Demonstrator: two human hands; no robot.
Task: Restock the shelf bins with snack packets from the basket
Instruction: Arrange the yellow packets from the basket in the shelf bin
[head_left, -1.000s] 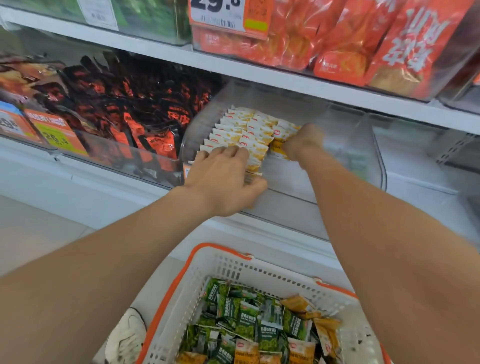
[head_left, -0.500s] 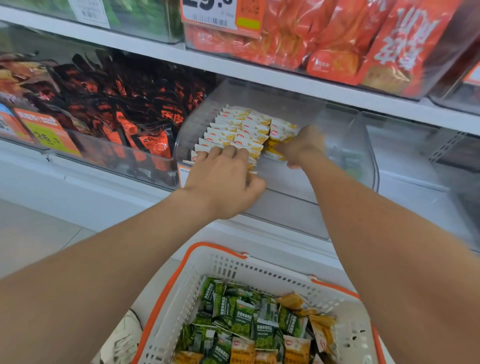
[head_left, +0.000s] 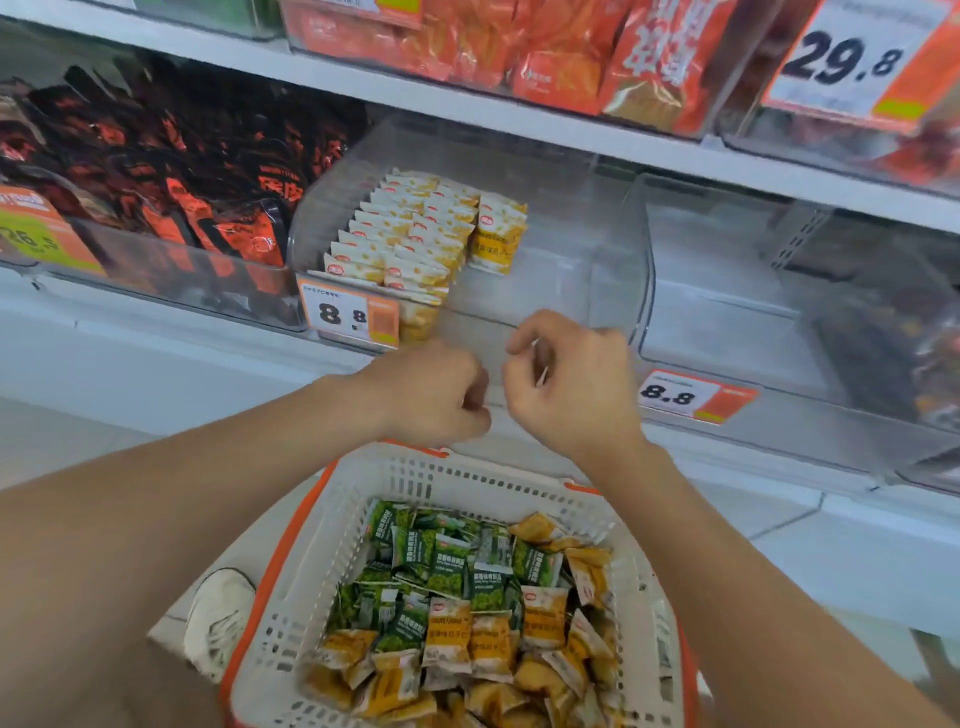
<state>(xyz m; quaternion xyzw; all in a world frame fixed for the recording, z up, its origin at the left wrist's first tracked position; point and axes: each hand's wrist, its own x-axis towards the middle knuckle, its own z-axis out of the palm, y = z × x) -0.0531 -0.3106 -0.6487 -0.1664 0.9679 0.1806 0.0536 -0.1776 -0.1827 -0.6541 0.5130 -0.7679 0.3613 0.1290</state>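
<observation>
A clear shelf bin (head_left: 582, 249) holds rows of yellow-and-white snack packets (head_left: 415, 234) along its left side; its right half is bare. Below stands a white basket with an orange rim (head_left: 311, 530), filled with green packets (head_left: 447, 566) and yellow packets (head_left: 467, 644). My left hand (head_left: 431, 395) and my right hand (head_left: 571, 384) hover side by side above the basket's far edge, in front of the bin. The fingers of both hands are curled and hold nothing that I can see.
A bin of black-and-red packets (head_left: 171, 171) stands left of the clear bin, and another clear bin (head_left: 779, 291) stands to its right. Orange bags (head_left: 545, 47) fill the shelf above. Price tags (head_left: 348, 314) hang on the bin fronts. A white shoe (head_left: 218, 618) shows beside the basket.
Both hands have pulled back out of the bin and down toward the basket. The packets they were straightening stay in tidy rows.
</observation>
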